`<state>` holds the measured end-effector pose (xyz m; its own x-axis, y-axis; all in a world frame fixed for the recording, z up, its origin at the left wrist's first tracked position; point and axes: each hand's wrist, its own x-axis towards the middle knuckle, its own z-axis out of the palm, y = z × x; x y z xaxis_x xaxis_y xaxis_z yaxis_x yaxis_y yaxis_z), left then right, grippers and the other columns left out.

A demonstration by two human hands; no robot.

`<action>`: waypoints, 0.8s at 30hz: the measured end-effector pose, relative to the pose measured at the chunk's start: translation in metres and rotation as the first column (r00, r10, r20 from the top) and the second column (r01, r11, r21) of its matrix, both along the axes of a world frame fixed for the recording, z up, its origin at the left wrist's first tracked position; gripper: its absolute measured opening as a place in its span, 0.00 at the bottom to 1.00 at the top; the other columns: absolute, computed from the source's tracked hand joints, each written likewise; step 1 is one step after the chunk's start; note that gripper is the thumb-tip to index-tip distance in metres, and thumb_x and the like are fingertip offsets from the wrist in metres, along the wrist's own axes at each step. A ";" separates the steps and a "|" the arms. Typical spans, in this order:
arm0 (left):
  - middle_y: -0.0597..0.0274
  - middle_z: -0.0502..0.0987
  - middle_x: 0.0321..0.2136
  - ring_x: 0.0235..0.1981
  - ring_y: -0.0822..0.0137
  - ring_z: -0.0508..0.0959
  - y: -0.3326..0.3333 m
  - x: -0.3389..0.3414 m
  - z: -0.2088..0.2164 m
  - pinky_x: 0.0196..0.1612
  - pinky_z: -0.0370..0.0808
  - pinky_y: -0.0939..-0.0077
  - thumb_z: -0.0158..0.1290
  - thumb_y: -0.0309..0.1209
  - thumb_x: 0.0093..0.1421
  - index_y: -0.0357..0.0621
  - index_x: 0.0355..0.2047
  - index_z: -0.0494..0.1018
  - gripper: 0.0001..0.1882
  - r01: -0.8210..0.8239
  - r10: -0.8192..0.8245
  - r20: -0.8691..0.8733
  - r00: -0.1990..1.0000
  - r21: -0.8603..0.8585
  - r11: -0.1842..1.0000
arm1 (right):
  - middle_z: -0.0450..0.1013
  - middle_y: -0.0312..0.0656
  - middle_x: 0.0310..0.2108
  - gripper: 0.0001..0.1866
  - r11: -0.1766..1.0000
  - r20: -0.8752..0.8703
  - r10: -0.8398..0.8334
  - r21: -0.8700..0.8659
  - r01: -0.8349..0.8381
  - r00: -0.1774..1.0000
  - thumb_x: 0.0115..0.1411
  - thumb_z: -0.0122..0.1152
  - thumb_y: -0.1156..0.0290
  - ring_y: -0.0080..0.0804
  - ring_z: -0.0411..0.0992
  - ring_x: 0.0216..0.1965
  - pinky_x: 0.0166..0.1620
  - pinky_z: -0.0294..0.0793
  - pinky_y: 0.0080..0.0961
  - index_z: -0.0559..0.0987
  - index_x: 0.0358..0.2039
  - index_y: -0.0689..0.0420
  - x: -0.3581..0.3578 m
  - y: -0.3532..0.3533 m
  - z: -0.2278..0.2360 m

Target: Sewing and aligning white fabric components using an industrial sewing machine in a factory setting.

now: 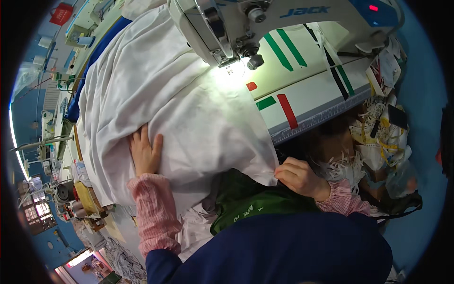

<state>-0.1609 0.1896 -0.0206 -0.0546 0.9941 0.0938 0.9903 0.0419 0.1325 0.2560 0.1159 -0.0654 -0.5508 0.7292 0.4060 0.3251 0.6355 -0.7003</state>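
Observation:
A large white cloth spreads over the bed of a sewing machine and hangs over the near table edge toward my lap. My left hand lies flat on the cloth with fingers apart, some fingertips under a fold. At the cloth's near right corner, my right hand pinches the edge between thumb and fingers. The machine's lamp brightly lights the cloth beside the needle area; glare hides the needle and foot there.
Green, red and black tape strips mark the table right of the cloth. A ruler strip lines its front edge. Fabric scraps and a yellow measuring tape pile up at right. Green fabric covers my lap. Other sewing machines stand at left.

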 end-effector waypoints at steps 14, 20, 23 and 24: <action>0.42 0.62 0.59 0.59 0.44 0.61 0.120 -0.053 -0.003 0.62 0.58 0.60 0.57 0.46 0.53 0.39 0.59 0.63 0.37 0.181 -0.181 -0.020 0.983 -0.009 0.984 | 0.74 0.38 0.27 0.10 0.982 0.043 -0.042 0.188 0.033 0.998 0.39 0.65 0.82 0.32 0.71 0.26 0.26 0.72 0.24 0.76 0.25 0.60 -0.016 0.072 0.033; 0.43 0.64 0.57 0.59 0.45 0.62 0.175 -0.083 -0.014 0.60 0.59 0.60 0.56 0.48 0.54 0.39 0.59 0.63 0.37 0.272 -0.275 -0.099 0.956 -0.047 0.961 | 0.75 0.38 0.27 0.11 0.995 0.054 -0.027 0.093 0.022 0.998 0.39 0.67 0.82 0.33 0.71 0.25 0.26 0.71 0.24 0.76 0.25 0.59 -0.024 0.106 0.043; 0.45 0.65 0.56 0.58 0.46 0.64 0.202 -0.089 -0.018 0.60 0.60 0.60 0.55 0.49 0.54 0.41 0.60 0.62 0.37 0.250 -0.249 -0.050 0.967 0.011 0.968 | 0.73 0.37 0.25 0.09 0.996 0.059 -0.034 0.086 0.029 0.998 0.43 0.66 0.80 0.32 0.71 0.26 0.26 0.70 0.25 0.74 0.24 0.58 -0.030 0.124 0.043; 0.45 0.65 0.56 0.58 0.46 0.63 0.208 -0.092 -0.015 0.60 0.60 0.60 0.55 0.48 0.55 0.41 0.60 0.62 0.37 0.275 -0.272 -0.122 0.954 0.003 0.962 | 0.70 0.35 0.22 0.07 0.994 0.055 -0.041 0.108 0.034 0.998 0.46 0.64 0.78 0.30 0.69 0.25 0.26 0.70 0.24 0.73 0.22 0.57 -0.032 0.131 0.042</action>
<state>-0.2525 0.3971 -0.0353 0.2318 0.9673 0.1027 0.9721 -0.2341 0.0108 0.2243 0.2467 -0.0236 -0.5486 0.7037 0.4514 0.3878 0.6925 -0.6083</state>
